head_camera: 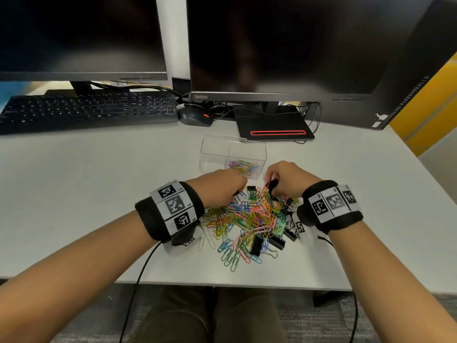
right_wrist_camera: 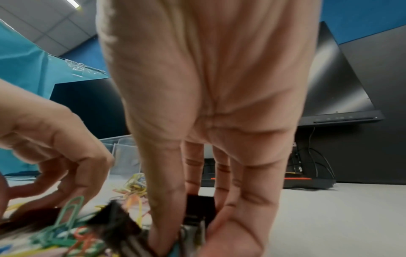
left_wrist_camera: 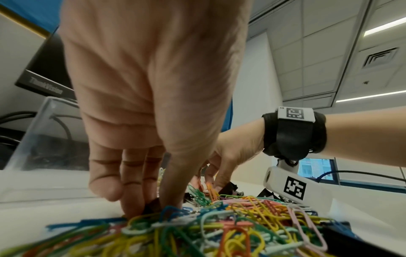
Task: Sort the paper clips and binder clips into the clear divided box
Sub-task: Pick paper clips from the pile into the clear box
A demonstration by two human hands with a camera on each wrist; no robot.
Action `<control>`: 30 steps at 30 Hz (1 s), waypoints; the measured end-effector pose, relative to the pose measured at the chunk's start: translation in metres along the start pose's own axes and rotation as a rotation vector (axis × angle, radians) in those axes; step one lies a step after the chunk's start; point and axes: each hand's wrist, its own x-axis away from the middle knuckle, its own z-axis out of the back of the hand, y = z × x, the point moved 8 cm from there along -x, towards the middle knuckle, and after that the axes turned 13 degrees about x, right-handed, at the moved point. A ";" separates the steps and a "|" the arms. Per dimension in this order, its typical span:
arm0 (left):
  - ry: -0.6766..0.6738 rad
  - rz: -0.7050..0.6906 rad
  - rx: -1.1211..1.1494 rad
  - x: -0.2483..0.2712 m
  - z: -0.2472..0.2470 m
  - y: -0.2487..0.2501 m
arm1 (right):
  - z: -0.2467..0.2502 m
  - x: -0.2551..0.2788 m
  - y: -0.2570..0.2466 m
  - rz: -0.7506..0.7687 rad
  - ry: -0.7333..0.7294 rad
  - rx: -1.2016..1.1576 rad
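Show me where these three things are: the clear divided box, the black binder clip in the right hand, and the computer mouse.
clear divided box (head_camera: 214, 154), head view, on its bare left compartment wall.
black binder clip (head_camera: 272, 183), head view, on its black body between the fingers.
computer mouse (head_camera: 194, 117), head view, on its black top.

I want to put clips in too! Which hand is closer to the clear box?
Left. The left hand reaches right up against the clear box's front wall; the right hand sits slightly off its right corner, holding a black clip.
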 end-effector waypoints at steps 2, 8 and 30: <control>0.013 0.004 0.016 -0.001 0.001 0.000 | -0.001 -0.001 0.003 -0.006 -0.004 -0.023; 0.032 0.032 0.054 -0.001 0.006 -0.001 | 0.015 0.005 0.014 -0.019 0.095 -0.165; 0.320 0.373 0.276 0.052 0.062 -0.086 | -0.001 0.023 -0.007 0.010 -0.031 0.001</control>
